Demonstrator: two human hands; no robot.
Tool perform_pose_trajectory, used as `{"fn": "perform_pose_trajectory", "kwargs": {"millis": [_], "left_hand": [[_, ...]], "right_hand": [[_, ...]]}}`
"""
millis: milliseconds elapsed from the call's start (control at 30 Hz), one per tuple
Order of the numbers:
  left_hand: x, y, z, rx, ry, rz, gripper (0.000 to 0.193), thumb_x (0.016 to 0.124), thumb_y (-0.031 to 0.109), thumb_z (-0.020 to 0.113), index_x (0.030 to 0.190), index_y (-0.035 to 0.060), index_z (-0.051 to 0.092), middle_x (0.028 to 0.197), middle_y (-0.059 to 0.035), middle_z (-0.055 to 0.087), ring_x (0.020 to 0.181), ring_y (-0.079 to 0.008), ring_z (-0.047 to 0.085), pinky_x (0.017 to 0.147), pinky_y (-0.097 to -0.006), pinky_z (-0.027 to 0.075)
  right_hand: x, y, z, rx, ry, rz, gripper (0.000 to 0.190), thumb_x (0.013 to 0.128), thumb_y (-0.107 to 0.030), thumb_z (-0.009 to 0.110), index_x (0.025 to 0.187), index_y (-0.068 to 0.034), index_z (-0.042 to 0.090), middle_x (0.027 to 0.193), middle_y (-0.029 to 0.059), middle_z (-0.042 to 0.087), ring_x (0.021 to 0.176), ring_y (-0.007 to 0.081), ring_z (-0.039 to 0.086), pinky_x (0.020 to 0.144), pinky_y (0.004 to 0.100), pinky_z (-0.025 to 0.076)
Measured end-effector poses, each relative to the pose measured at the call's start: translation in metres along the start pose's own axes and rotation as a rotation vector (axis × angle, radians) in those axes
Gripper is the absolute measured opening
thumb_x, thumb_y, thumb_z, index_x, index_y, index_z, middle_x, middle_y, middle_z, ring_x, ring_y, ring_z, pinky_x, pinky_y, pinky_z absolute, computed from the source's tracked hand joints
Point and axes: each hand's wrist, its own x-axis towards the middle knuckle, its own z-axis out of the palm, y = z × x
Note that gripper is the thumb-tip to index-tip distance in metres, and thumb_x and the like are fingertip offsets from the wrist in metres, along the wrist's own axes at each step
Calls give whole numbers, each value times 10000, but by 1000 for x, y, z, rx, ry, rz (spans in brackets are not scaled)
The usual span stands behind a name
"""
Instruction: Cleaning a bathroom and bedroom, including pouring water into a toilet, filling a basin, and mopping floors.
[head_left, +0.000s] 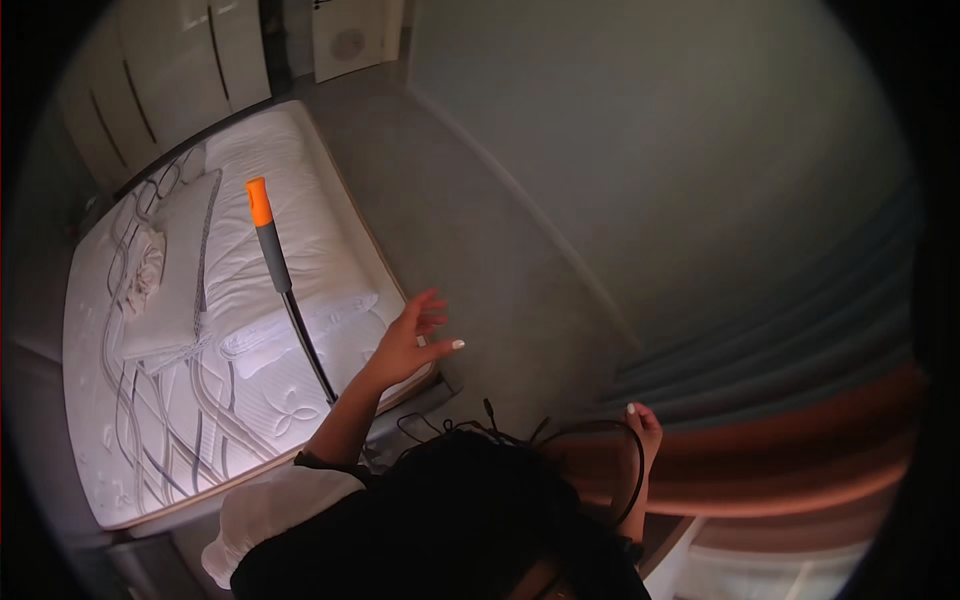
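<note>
My left hand (415, 341) reaches out past the bed's near corner, its fingers spread and nothing in them. Beside that forearm rises a long dark metal pole (307, 341) with a grey grip and an orange end cap (257, 202). Its lower end is hidden by my arm, so the tool's kind is unclear. On the right, my right hand (645, 431) is raised with curled fingers before the orange-and-blue curtain (787, 450). A black cable (640, 480) crosses that forearm; whether the fingers pinch anything cannot be made out.
At left is a bed with a patterned white mattress (247, 420). On it lie a folded white quilt (285, 225), a pillow (176, 277) and crumpled cloth (146, 270). White wardrobe doors (165, 67) and a door (346, 37) stand beyond. A grey wall (637, 150) borders the floor (480, 247).
</note>
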Motion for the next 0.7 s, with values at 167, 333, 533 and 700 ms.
{"fn": "perform_pose_trajectory", "kwargs": {"millis": [167,333,533,700], "left_hand": [[125,15,27,25,44,-5,736,678,157,675,1249,48,223,1158,-118,410,1026,-213,460,872,-332,376],[257,-17,8,58,175,5,735,680,166,674,1248,43,224,1168,-117,408,1034,-209,459,885,-334,367],[390,-71,-36,25,563,-104,682,699,117,647,1246,53,245,1164,-108,418,1036,-212,462,881,-334,363],[482,-82,-103,138,738,-144,671,697,109,642,1245,45,260,1162,-110,420,1008,-198,471,860,-331,368]], "right_hand": [[166,-4,2,-98,24,156,99,770,-145,567,830,-68,548,720,-13,524,658,63,476,570,185,381],[369,24,34,-283,-87,139,200,769,-244,577,875,-82,528,741,-28,497,679,72,453,622,228,387],[597,10,224,-262,-364,109,163,752,-160,580,849,-35,541,715,19,523,668,99,498,575,226,423],[725,-6,474,-295,-809,58,197,721,-132,605,846,11,552,719,59,552,653,126,528,562,248,461]]}}
